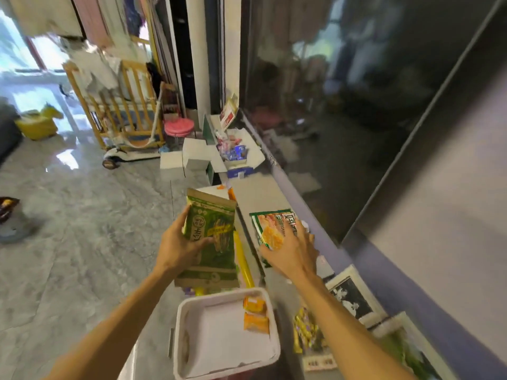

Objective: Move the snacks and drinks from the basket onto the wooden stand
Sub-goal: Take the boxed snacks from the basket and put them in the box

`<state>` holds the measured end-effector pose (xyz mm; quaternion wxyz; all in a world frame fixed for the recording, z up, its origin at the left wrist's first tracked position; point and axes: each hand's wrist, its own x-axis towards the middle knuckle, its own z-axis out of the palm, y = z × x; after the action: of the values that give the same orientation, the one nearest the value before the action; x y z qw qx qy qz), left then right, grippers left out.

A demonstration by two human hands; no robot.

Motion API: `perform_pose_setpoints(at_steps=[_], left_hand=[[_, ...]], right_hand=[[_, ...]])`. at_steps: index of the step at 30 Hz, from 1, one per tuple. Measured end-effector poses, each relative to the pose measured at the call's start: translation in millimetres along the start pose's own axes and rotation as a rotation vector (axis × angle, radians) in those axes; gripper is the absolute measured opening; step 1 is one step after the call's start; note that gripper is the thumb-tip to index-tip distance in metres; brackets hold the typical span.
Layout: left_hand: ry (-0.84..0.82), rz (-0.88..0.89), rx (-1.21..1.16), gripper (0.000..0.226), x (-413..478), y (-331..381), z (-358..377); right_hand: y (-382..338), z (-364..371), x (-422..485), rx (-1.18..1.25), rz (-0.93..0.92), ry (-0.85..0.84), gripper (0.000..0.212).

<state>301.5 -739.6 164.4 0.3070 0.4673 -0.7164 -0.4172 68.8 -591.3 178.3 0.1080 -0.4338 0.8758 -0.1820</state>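
My left hand (179, 246) grips a tall green and brown snack bag (212, 242), held upright above the floor just left of the stand. My right hand (292, 252) lies flat on a green snack packet (274, 226) printed with orange crackers, which rests on the long grey top of the stand (255, 196). Whether the fingers grip that packet I cannot tell. Below my arms sits the white basket (183, 322), with two small orange packets (255, 314) against its right wall and white paper on its bottom.
A yellow tube (242, 259) leans between basket and stand. Farther along the stand lie blue and pink snack packs (233, 150) on white boxes. Framed pictures (354, 294) and a yellow-purple wrapper bag (304, 333) lie near my right forearm. A dark glass wall borders the stand's right side.
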Motion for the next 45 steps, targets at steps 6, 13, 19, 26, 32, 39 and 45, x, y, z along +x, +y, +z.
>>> perform_pose_setpoints(at_steps=[6, 13, 19, 26, 32, 39, 45], left_hand=[[-0.042, 0.101, -0.028, 0.109, 7, 112, -38], [-0.263, 0.27, -0.104, 0.106, -2, 176, -11], [-0.514, 0.417, -0.173, 0.102, -59, 219, 58], [-0.829, 0.501, -0.233, 0.104, -170, 254, 150], [-1.042, 0.517, -0.278, 0.104, -292, 289, 215], [-1.195, 0.495, -0.237, 0.102, -415, 296, 291], [-1.242, 0.465, -0.108, 0.102, -488, 248, 357]], right_hand=[[-22, -119, -24, -0.02, 0.009, 0.129, 0.109], [5, -177, -88, -0.058, 0.199, 0.287, 0.1], [55, -201, -198, -0.101, 0.474, 0.41, 0.098], [108, -214, -350, -0.1, 0.792, 0.532, 0.095], [168, -222, -469, -0.08, 0.98, 0.623, 0.094], [255, -207, -567, -0.023, 1.108, 0.622, 0.095], [316, -165, -608, 0.038, 1.177, 0.54, 0.091]])
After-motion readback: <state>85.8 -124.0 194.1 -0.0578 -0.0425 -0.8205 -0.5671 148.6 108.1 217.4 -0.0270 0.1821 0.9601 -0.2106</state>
